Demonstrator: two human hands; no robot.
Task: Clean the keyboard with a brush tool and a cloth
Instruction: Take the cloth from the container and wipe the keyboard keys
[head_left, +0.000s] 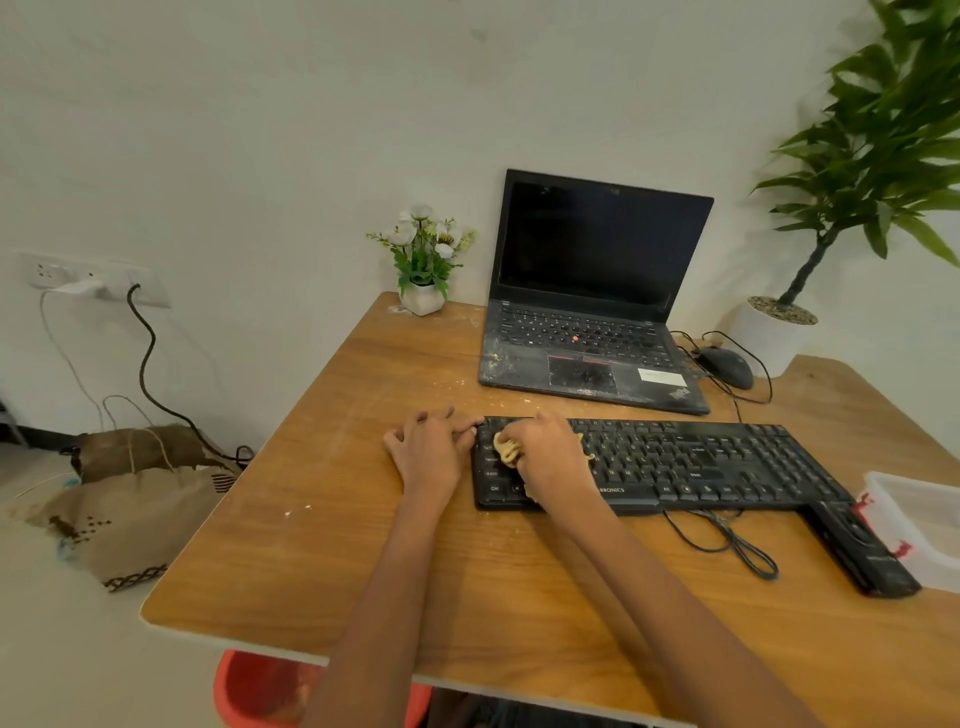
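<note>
A black keyboard (665, 465) was laid on the wooden table (363, 561), in front of a dusty open laptop (597, 296). A crumpled yellow cloth (506, 448) was gripped by the right hand (545, 452) and pressed on the left end of the keys. The left hand (428, 449) was rested on the table just beside the keyboard, its fingers relaxed and its fingertips touching the left edge. A mouse (727, 366) was seen near the laptop.
</note>
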